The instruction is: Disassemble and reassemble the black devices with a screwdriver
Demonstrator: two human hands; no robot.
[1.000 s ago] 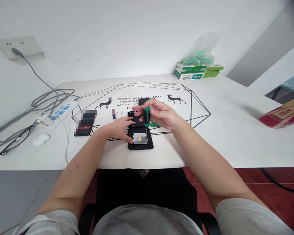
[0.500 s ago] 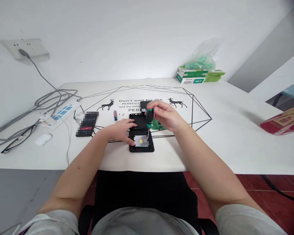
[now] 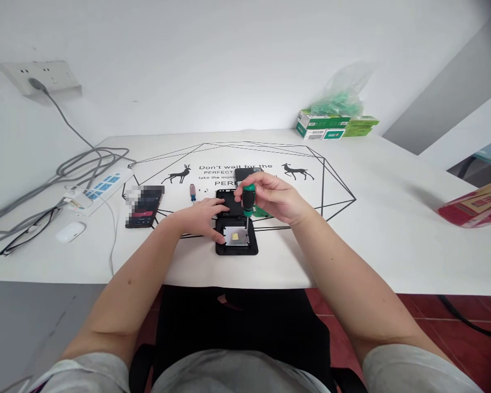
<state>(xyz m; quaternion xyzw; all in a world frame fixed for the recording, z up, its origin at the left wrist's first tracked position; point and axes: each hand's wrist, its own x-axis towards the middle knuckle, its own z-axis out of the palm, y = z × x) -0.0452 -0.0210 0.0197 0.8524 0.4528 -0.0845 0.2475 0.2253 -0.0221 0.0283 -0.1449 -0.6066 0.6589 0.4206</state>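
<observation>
A black plastic casing [image 3: 236, 251] lies opened out on the table, with a silver metal plate [image 3: 229, 240] in its near half. On the plate sits a small yellowish pad [image 3: 234, 237]. My left hand [image 3: 202, 217] rests on the casing's left side, fingers spread. With my right hand [image 3: 274, 195] I grip a green and black screwdriver [image 3: 249, 201], held upright. Its shaft points down at the plate's upper right corner; whether the tip touches a screw is too small to tell. Behind my right hand a green circuit board [image 3: 262, 213] is partly hidden.
A second screwdriver [image 3: 192, 192] lies beyond my left hand, near a few tiny dark pieces. To the left are a phone [image 3: 149, 207], a white mouse [image 3: 71, 232] and a power strip [image 3: 106, 188] with coiled cable. Green and white boxes [image 3: 323, 123] stand at the back right.
My right hand's fingers have shifted around the screwdriver, now lower and further left on its handle, and more of the green top shows. My left hand stays in place on the casing.
</observation>
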